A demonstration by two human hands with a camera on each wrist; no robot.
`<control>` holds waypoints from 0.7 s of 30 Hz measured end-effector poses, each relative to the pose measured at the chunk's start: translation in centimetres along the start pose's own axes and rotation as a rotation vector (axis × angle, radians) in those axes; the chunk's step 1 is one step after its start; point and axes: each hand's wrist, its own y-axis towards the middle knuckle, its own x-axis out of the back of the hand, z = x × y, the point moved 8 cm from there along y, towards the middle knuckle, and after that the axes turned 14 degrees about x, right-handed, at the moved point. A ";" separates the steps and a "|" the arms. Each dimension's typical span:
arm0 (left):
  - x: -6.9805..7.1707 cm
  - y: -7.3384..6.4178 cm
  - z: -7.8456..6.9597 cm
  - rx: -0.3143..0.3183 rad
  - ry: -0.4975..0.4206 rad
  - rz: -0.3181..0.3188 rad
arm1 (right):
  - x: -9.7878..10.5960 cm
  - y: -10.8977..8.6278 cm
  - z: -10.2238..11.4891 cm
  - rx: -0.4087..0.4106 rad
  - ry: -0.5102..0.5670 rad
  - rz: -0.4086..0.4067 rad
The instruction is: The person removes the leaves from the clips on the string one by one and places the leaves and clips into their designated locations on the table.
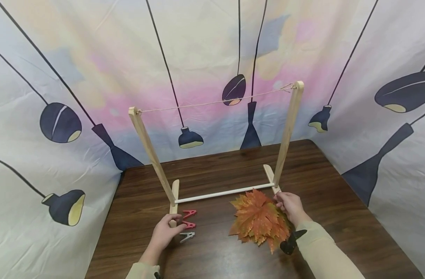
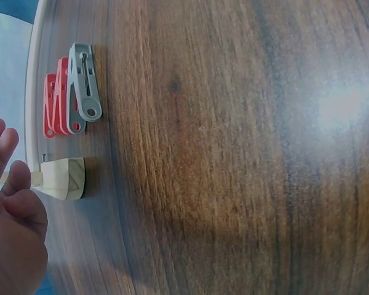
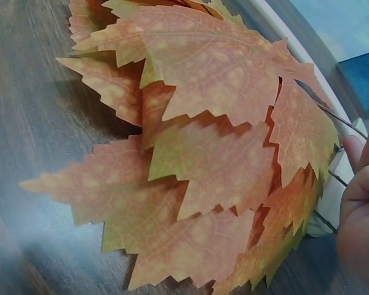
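A stack of orange maple leaves (image 1: 259, 221) lies on the table, jagged edges overlapping, with thin stems toward the right hand (image 1: 290, 207). That hand pinches at a leaf stem (image 3: 349, 125) beside the stack; its fingertips partly hide the stem's end. Over the front end of the frame's left foot, the left hand (image 1: 167, 232) hovers with loosely bent fingers and nothing held. Close to its fingertips are two red clothespins (image 1: 189, 213) and a grey clothespin (image 1: 187, 236) in a row. The left wrist view shows the grey clothespin (image 2: 85, 86) standing on edge by the red ones.
A wooden frame with two posts (image 1: 287, 131) stands behind the hands. A string (image 1: 212, 103) joins the post tops, and a white rod (image 1: 226, 192) joins them low down. The left foot's end (image 2: 64, 178) faces the left hand. Patterned cloth (image 1: 205, 46) hangs behind the dark wooden table (image 1: 212, 255).
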 end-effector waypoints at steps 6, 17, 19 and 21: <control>0.0 0.2 0.0 0.022 0.005 0.010 | 0.4 0.1 0.4 0.022 -0.011 -0.003; 0.7 0.2 0.0 0.029 -0.011 0.005 | 1.4 0.4 1.3 0.042 0.011 -0.006; 0.8 0.3 0.1 0.039 -0.018 0.009 | 1.9 0.4 1.6 0.041 -0.012 -0.012; 0.9 0.3 0.1 0.042 -0.021 0.012 | 2.3 0.5 2.0 0.041 -0.042 -0.016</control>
